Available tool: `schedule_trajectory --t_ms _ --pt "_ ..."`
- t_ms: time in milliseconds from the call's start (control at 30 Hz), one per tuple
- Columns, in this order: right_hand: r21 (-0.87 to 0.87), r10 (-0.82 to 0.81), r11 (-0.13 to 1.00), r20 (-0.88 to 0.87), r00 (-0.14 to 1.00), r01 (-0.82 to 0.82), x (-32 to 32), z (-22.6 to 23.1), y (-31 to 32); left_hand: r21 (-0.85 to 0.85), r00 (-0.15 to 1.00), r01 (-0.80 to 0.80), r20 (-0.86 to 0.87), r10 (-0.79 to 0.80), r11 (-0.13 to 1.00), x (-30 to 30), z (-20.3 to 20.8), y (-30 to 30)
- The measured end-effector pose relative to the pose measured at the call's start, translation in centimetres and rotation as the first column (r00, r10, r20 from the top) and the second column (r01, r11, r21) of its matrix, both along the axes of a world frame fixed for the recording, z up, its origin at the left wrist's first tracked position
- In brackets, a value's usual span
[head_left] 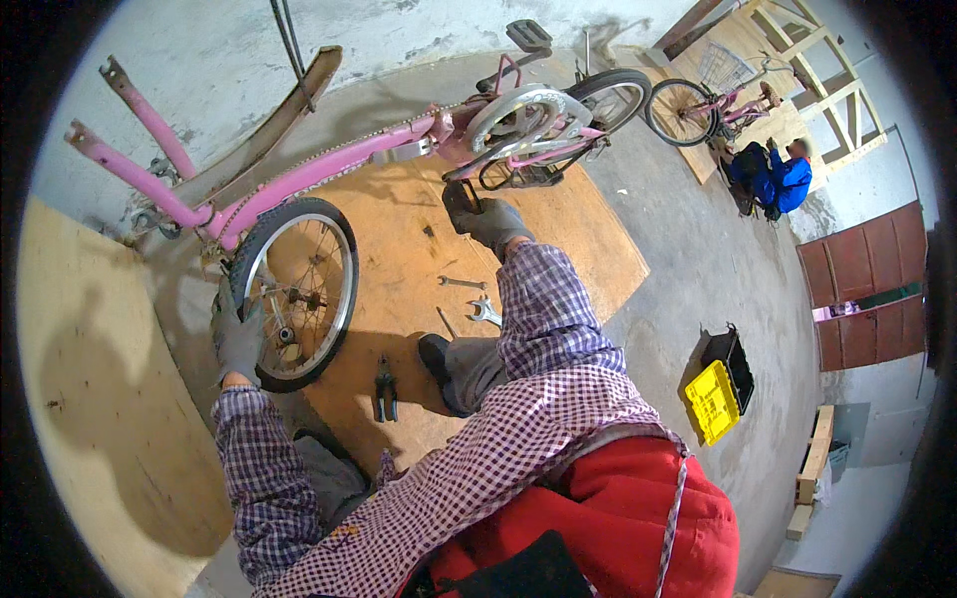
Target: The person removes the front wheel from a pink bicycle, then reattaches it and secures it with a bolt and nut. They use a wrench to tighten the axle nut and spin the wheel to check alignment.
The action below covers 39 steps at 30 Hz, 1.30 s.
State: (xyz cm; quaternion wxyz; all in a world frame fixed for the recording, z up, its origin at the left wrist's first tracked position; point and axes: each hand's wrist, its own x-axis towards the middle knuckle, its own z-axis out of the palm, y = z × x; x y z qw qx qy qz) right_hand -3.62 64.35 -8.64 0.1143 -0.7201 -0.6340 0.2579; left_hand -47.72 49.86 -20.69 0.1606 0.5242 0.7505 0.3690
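Note:
A pink bicycle frame [329, 171] stretches across the upper left, its chain running along the tube to the grey chainring [528, 118]. At its left end stands a bicycle wheel [349, 261] with a black tyre. My left hand [237, 334], in a grey glove, grips the left side of that tyre. My gloved right hand [493, 224] is closed round a black pedal [460, 197], just below the chainring. On the board between my arms lie two wrenches, a small one [462, 282] and a larger one [485, 312], a thin rod [446, 321] and black pliers [385, 394].
A wooden board [588, 239] lies under the bicycle; a plywood sheet [110, 399] is at left. On the concrete floor sits an opened black toolbox [733, 364] with a yellow lid [712, 403]. Farther back, a person in blue [788, 184] crouches near another bicycle [683, 112].

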Motion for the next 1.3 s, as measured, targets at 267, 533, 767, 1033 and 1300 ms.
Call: schedule_trajectory --t_ms 267,533,767,1033,1300 --pt "0.500 -0.147 0.865 0.178 0.973 0.040 -6.4 2.7 -9.2 0.101 0.999 -0.049 -0.008 0.050 0.994 -0.4 1.6 -6.1" --pt "0.459 0.211 0.835 0.242 0.947 -0.303 -5.8 -0.6 -22.3 0.159 0.884 0.135 0.427 -0.192 0.978 9.2 5.2 -18.6" --pt "0.382 0.387 0.735 0.442 0.809 -0.560 -3.5 2.4 -44.5 0.274 0.713 0.359 0.536 -0.452 0.892 20.5 14.5 -45.2" --pt "0.286 0.473 0.676 0.538 0.698 -0.679 -7.0 5.8 -59.3 0.543 0.218 0.794 0.165 -0.962 0.273 25.9 29.7 -65.6" --pt "0.243 0.531 0.639 0.548 0.647 -0.730 -9.4 7.3 -63.5 0.395 0.250 0.899 -0.112 -0.962 0.188 29.0 34.2 -71.0"
